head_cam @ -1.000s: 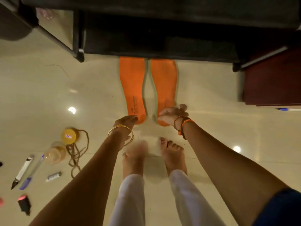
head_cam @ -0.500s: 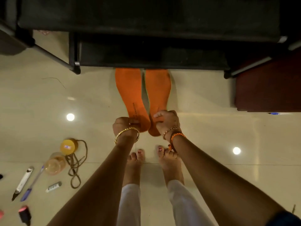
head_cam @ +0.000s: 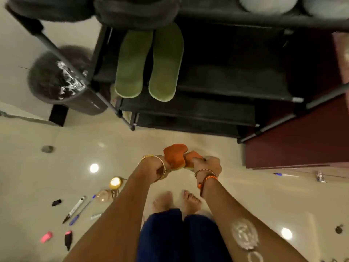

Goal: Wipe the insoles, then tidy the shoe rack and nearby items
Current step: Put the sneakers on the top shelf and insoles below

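Lifted off the floor since before: two flat orange foam insoles (head_cam: 176, 156), left hand (head_cam: 153, 169) and right hand (head_cam: 206, 164) each closed on one, held before black metal shoe rack (head_cam: 217, 108), likely for shelving.

Both arms reach forward and down above the bare feet (head_cam: 177, 203). The left hand (head_cam: 154, 167) and right hand (head_cam: 206, 165) are each fisted, fingers curled tight, wrists close together.

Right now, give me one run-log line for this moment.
left hand: gripping orange foam insole | right hand: gripping second orange insole | both off floor | green slippers on black rack shelf
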